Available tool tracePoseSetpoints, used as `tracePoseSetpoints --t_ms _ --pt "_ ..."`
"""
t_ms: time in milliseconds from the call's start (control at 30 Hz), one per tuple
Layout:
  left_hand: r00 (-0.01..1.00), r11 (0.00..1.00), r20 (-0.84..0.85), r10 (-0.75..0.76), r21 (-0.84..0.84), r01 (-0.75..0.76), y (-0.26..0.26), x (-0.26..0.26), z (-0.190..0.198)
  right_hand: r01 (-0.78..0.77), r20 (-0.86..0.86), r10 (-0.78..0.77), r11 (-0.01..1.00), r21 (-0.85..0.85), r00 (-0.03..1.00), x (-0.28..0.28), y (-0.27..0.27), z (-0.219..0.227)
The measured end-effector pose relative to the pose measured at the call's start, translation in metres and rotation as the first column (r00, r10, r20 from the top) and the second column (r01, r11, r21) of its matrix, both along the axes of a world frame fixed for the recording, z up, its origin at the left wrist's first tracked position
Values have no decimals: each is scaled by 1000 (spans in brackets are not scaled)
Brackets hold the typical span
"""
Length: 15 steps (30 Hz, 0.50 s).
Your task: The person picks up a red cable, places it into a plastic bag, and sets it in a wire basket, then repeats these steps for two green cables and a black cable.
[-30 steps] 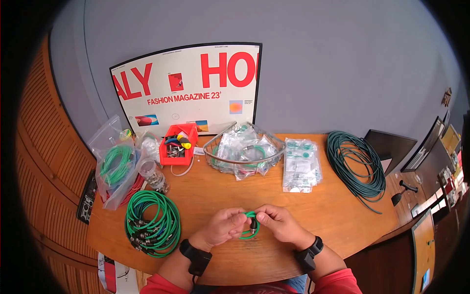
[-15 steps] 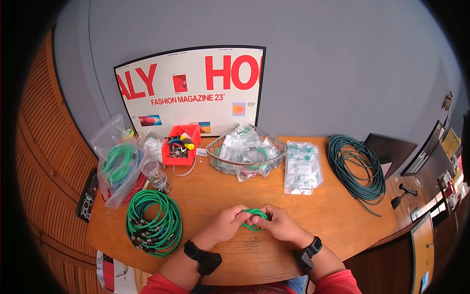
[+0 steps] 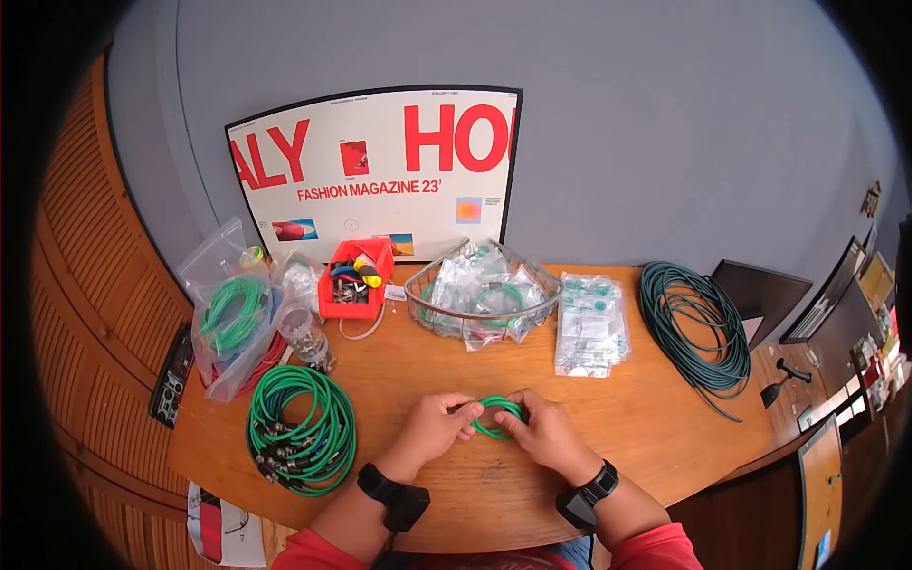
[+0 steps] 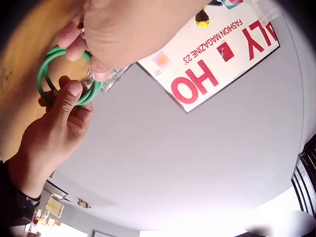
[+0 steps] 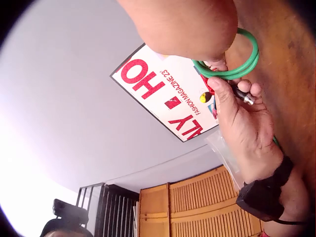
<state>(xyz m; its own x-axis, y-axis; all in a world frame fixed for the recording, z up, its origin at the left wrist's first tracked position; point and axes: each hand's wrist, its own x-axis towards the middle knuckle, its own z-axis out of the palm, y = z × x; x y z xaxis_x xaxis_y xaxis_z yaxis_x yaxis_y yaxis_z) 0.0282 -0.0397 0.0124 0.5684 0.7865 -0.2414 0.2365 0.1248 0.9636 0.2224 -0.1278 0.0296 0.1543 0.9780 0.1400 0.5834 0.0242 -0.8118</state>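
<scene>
A small coil of green cable (image 3: 494, 433) is held over the table by both hands. My left hand (image 3: 438, 432) pinches its left side; in the right wrist view, a black connector with a metal tip (image 5: 245, 96) shows at those fingers. On the coil's right side, my right hand (image 3: 553, 439) grips the loops, its thumb lying over them in the left wrist view. Part of the coil (image 4: 42, 79) is hidden behind fingers there. Left of the hands lies a larger stack of coiled green cables (image 3: 328, 389) with black and metal connectors.
Behind the hands stand a wire basket (image 3: 456, 313) of bagged cables, a red bin (image 3: 334, 311) and a clear jar (image 3: 306, 334). Flat plastic bags (image 3: 591, 332) and a dark green cable coil (image 3: 655, 328) lie to the right. A bag of cables (image 3: 211, 356) sits far left.
Both hands have shifted their hold round the small coil. The connector that hung between them is now at the left fingers, and the loops show more openly between the hands.
</scene>
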Motion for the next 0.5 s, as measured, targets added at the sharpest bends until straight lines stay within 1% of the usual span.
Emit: tracePoseSetpoints --t_ms 33,67,100,133,167,233,267,300,333,367,400,433,467,500 --pt "998 999 60 -1 -48 4 1 0 -6 5 32 -6 1000 17 999 0 0 0" --pt "998 999 59 -2 -48 5 2 1 -11 12 64 -14 999 34 998 -1 0 0" --pt "993 997 117 -5 -72 14 1 2 -15 14 63 -16 999 33 998 2 2 -5" --pt "985 995 175 -6 -95 23 1 3 -17 16 -2 -16 999 32 1000 6 6 -15" --pt "984 995 176 -6 -95 23 0 3 -19 16 -68 -14 999 31 998 9 8 -20" --pt "980 987 116 -162 7 162 -1 4 -19 13 -48 -12 1000 19 999 9 6 -15" --pt "980 987 116 -163 8 163 0 4 -18 10 -30 -10 1000 4 999 9 5 -10" --pt "982 983 48 -184 25 183 1 3 -15 11 -31 -11 1000 5 999 9 4 -5" --pt "979 978 -21 -204 41 204 1 3 -13 -38 -26 37 999 -27 999 8 2 1" --pt "979 978 -22 -204 43 205 3 3 -17 -87 -22 86 995 -58 996 8 2 4" --pt "989 993 85 -121 12 121 5 3 -22 -86 -22 85 995 -56 996 9 3 -1" --pt "981 999 189 -33 -28 39 6 4 -25 -130 -236 120 991 -29 964 11 6 -12" --pt "982 999 188 -34 -27 40 7 4 -27 -167 -437 154 986 7 886 13 7 -19" --pt "979 999 199 -32 -37 40 6 4 -24 -166 -437 153 986 8 886 13 8 -21"
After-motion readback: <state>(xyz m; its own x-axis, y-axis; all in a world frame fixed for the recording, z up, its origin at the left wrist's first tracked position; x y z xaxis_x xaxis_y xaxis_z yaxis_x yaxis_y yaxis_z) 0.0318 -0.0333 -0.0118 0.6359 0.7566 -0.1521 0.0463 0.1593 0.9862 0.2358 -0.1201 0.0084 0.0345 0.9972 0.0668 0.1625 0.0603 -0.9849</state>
